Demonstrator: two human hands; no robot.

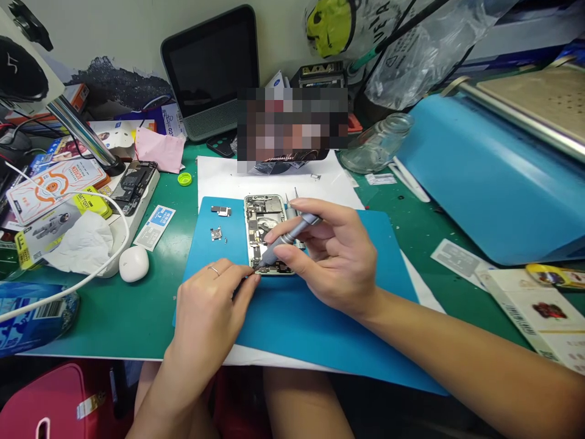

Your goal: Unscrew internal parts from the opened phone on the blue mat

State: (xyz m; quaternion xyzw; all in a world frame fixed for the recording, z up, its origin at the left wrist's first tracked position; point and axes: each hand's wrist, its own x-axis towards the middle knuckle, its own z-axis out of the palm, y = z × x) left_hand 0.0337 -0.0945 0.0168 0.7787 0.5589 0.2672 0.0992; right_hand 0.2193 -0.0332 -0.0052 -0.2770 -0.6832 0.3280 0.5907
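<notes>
An opened smartphone [250, 228] lies on the blue mat [292, 329], its inner boards and parts exposed. In my right hand [342, 256] is a grey screwdriver [295, 233], tilted so its tip meets the phone's lower left corner. My left hand [212, 296] has thumb and fingers pressed together at that same corner, steadying the phone's edge. Left of the phone lie small metal parts, among them a bracket [222, 211] and a little plate [216, 233]. Thin pointed tools [292, 201] rest along the phone's right side, partly behind my right hand.
A white earbud case [134, 264] and a power strip [119, 244] with another opened phone [134, 186] on it stand left. A glass jar [379, 143] lies behind, right of a blurred patch. A blue case [493, 183] and a carton [534, 311] occupy the right.
</notes>
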